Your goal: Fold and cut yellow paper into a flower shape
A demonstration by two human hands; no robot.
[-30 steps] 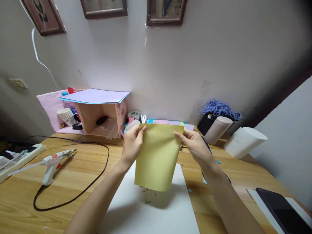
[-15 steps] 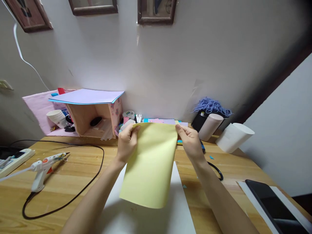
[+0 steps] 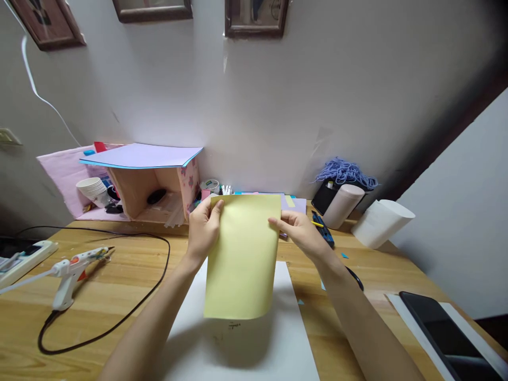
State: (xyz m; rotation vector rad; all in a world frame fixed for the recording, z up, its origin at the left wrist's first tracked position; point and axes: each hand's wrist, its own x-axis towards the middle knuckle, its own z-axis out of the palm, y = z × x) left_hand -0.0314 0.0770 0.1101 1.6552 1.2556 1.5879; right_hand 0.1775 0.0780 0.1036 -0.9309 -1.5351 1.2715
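Note:
A sheet of yellow paper (image 3: 243, 259) hangs upright between my two hands, its lower edge slightly curled. My left hand (image 3: 204, 225) pinches its upper left corner, thumb in front. On the other side my right hand (image 3: 297, 230) grips the right edge a little below the top corner, with the thumb on the front and the fingers behind. Underneath lies a large white sheet (image 3: 246, 349) with small dark marks on it, partly hidden by the yellow paper and shaded by it.
A glue gun (image 3: 73, 272) with a looping black cord lies at left. Behind it stands an open box (image 3: 190, 185) beside stacked paper cups (image 3: 93, 191). White paper rolls (image 3: 381, 225) and blue yarn (image 3: 345, 173) are at back right. A black phone (image 3: 440, 333) lies at right.
The yellow paper has swung more upright, and its lower edge has risen and turned flatter. My right hand has shifted down from the top corner to the right edge and slightly left.

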